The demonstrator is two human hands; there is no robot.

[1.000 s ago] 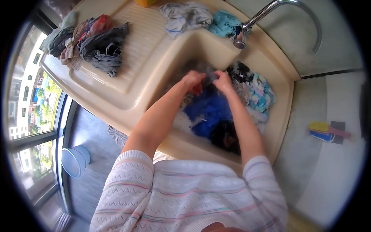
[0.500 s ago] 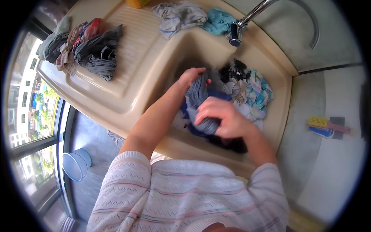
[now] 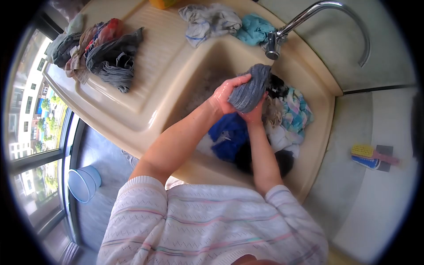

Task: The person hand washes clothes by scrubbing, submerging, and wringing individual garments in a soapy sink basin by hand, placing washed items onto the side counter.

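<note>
A wet grey cloth (image 3: 250, 90), bunched into a thick bundle, is held above the sink basin. My left hand (image 3: 227, 94) grips its left side, thumb across the top. My right hand (image 3: 255, 111) is wrapped round its lower right side, partly hidden by the cloth. Below lie a blue garment (image 3: 229, 134) and a black garment (image 3: 284, 162). Right of my hands are a blue, pink and white patterned cloth (image 3: 297, 110), a white cloth (image 3: 279, 134) and another black piece (image 3: 277, 86).
The cream sink (image 3: 150, 108) carries piled clothes (image 3: 112, 57) at left, a white cloth (image 3: 207, 22) and a teal cloth (image 3: 255, 29) at its back edge. A chrome faucet (image 3: 273, 46) rises beside them. Brushes (image 3: 366, 152) hang at right; a blue bucket (image 3: 84, 183) stands at lower left.
The grey cloth has come up from the basin and moved right, now gathered into a bundle. My right hand has moved up from the cloth's lower end, and both hands are now together round it.
</note>
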